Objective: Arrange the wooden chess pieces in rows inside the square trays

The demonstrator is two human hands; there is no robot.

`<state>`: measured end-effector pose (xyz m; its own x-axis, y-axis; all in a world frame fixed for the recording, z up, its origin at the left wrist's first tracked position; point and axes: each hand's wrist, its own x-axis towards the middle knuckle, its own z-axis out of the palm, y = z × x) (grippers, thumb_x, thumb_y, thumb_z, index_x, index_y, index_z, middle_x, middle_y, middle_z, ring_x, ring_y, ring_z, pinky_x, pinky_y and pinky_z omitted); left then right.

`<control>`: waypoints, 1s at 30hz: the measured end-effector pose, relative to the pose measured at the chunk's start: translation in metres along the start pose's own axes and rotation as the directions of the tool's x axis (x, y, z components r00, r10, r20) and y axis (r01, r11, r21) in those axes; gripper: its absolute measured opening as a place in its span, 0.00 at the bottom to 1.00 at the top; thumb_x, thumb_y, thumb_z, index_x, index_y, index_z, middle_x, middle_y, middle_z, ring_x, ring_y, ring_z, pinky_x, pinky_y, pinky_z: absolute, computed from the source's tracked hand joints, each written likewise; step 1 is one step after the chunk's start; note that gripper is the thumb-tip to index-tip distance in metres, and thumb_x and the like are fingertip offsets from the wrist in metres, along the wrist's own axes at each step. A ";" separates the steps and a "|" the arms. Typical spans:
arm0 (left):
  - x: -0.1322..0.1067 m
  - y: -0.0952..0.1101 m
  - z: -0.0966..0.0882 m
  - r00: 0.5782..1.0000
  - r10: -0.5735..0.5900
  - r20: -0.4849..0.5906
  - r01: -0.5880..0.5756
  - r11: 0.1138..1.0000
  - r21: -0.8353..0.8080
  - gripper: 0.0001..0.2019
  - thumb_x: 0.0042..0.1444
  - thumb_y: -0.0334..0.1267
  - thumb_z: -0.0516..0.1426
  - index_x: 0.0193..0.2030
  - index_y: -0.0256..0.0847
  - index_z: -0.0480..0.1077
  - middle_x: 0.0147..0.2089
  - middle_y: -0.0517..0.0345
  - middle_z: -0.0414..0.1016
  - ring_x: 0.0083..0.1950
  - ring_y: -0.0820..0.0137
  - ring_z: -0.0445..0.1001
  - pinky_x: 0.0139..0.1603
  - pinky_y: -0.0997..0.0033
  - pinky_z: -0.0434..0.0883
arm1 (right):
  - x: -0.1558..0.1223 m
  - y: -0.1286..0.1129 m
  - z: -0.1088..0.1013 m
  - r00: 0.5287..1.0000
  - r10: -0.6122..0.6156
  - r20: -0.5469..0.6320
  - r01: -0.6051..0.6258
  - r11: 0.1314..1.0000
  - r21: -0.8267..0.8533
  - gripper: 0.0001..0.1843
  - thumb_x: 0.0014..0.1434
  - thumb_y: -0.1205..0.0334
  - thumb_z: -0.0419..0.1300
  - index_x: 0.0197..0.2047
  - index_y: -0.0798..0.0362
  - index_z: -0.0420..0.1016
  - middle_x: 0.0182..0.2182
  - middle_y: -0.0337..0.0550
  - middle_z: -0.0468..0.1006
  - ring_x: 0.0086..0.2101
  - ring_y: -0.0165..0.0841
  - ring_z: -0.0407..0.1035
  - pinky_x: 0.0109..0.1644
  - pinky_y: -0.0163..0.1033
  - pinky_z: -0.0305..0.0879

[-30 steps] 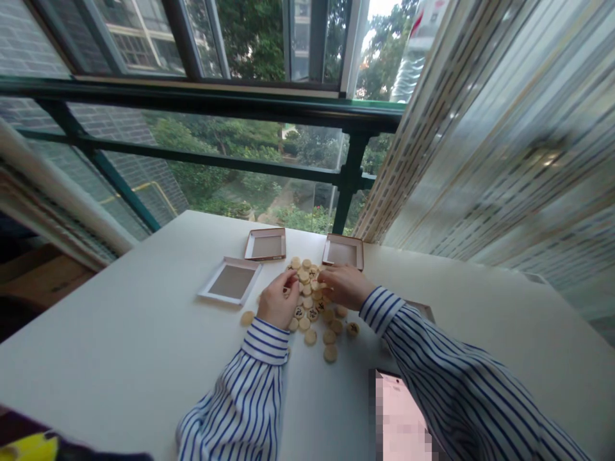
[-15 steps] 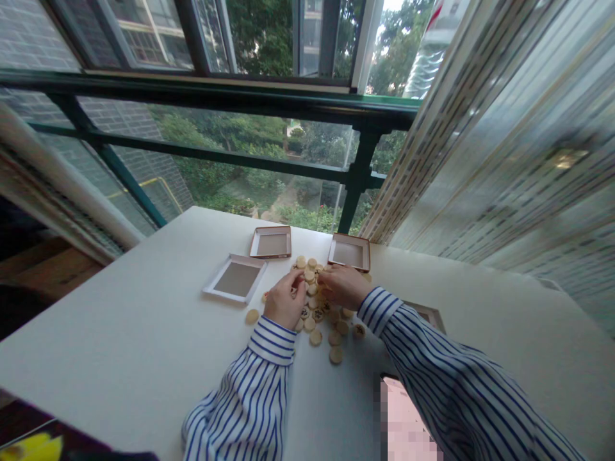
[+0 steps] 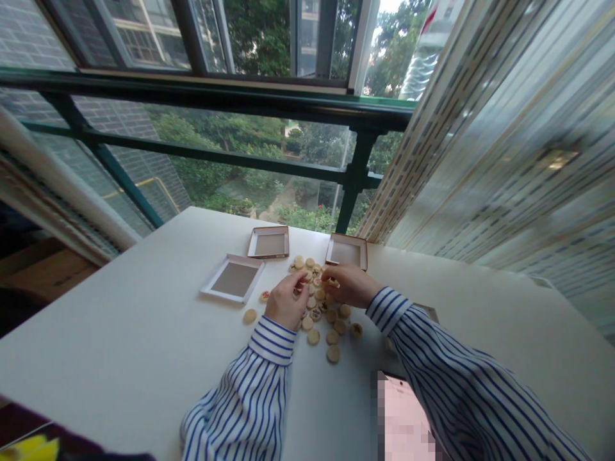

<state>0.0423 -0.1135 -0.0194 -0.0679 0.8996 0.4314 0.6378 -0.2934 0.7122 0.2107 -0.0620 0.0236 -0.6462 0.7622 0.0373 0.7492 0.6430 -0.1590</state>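
Note:
A heap of round wooden game pieces (image 3: 323, 318) lies on the white table (image 3: 120, 333). Some show dark or red characters on top. My left hand (image 3: 287, 301) rests on the left side of the heap with its fingers curled and pinched on a piece. On the right side of the heap, just in front of a shallow brown tray (image 3: 346, 251), my right hand (image 3: 350, 285) pinches another piece. One piece (image 3: 249, 315) lies apart at the left. Both arms wear blue-striped sleeves.
A second brown tray (image 3: 270, 242) and a white-rimmed tray (image 3: 233, 279) sit left of the heap. A phone (image 3: 401, 416) lies at the near edge. Another flat tray (image 3: 429, 312) peeks out beyond my right forearm. A window railing and striped curtain bound the table's far side.
My left hand's fingers have shifted a little toward the heap's middle. My right hand stays near the brown tray, still pinching among the pieces. The view has shifted slightly.

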 end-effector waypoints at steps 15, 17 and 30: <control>-0.004 0.010 0.006 0.950 0.312 -0.029 -0.313 0.949 -0.027 0.12 0.49 0.36 0.57 0.41 0.38 0.67 0.37 0.53 0.73 0.40 0.68 0.72 0.42 0.67 0.71 | -0.015 0.006 -0.007 0.996 0.077 0.046 -0.084 0.623 0.778 0.16 0.49 0.54 0.59 0.35 0.59 0.72 0.30 0.44 0.75 0.31 0.29 0.67 0.34 0.34 0.62; -0.004 0.012 0.006 0.945 0.323 -0.042 -0.324 0.946 -0.023 0.12 0.48 0.36 0.58 0.40 0.37 0.67 0.37 0.53 0.74 0.39 0.68 0.72 0.41 0.66 0.71 | -0.016 0.006 -0.007 0.993 0.086 0.078 -0.112 0.519 0.848 0.17 0.47 0.54 0.60 0.36 0.59 0.71 0.30 0.43 0.75 0.32 0.29 0.68 0.36 0.35 0.62; -0.007 0.018 0.010 0.910 0.405 -0.088 -0.402 0.914 0.053 0.11 0.49 0.36 0.57 0.41 0.37 0.68 0.38 0.52 0.75 0.40 0.67 0.73 0.42 0.66 0.71 | -0.025 0.002 -0.013 0.984 0.095 0.148 -0.170 0.293 0.941 0.18 0.46 0.54 0.62 0.36 0.59 0.72 0.29 0.41 0.74 0.29 0.27 0.66 0.36 0.35 0.61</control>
<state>0.0624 -0.1216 -0.0150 0.1290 0.6712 0.7300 0.6512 -0.6125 0.4481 0.2302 -0.0782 0.0348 -0.5868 0.8000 -0.1248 0.1930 -0.0115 -0.9811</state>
